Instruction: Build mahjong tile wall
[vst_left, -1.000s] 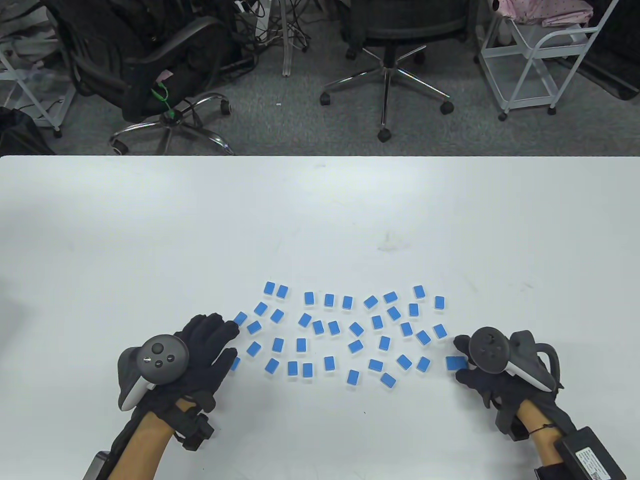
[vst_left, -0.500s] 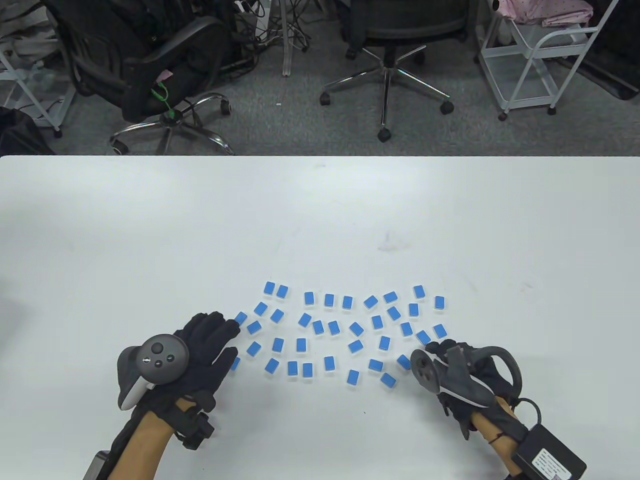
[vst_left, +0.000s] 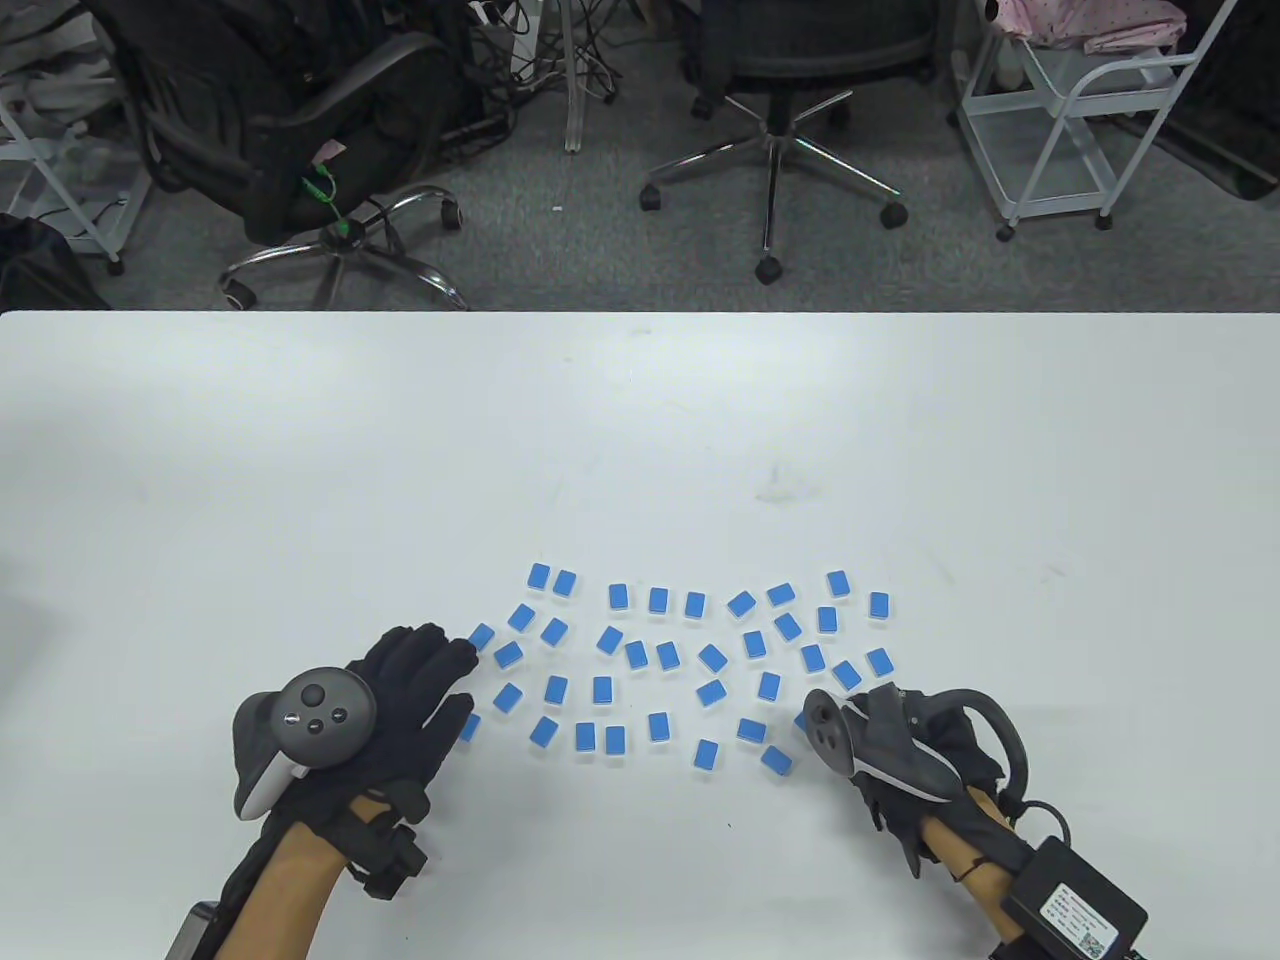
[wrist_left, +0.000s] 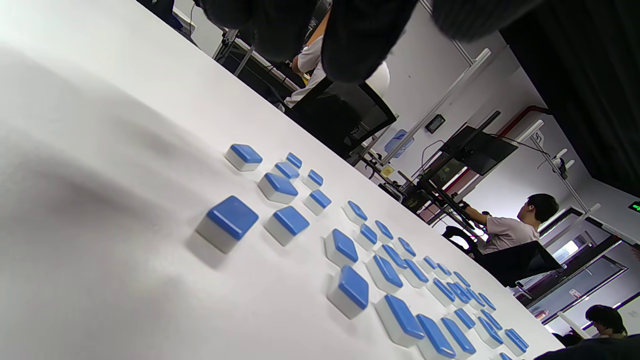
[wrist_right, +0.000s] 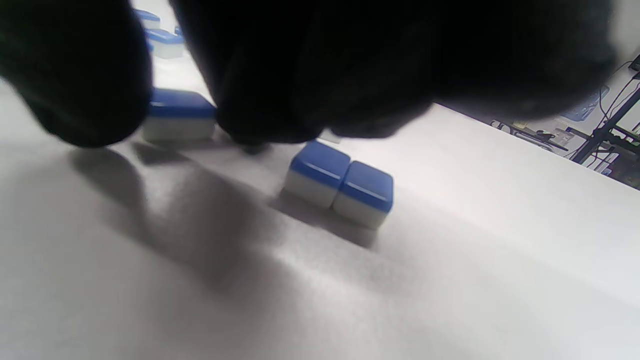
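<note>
- Seen from above, small blue-backed tiles (vst_left: 657, 727) lie scattered face-down on the white counter (vst_left: 640, 430); the left hand (vst_left: 400, 700) rests flat, fingers straight, at their left edge.
- In the left wrist view, the tiles (wrist_left: 227, 222) look hard, light and slick; pinch their short sides.
- In the right wrist view, the right hand (wrist_right: 300, 65) hovers over two touching tiles (wrist_right: 340, 185); its grip cannot be told.

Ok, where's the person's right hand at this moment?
In the table view the right hand is at the lower right edge of the scattered blue-backed white mahjong tiles, on the white table; in its wrist view two tiles sit side by side, touching.
</note>
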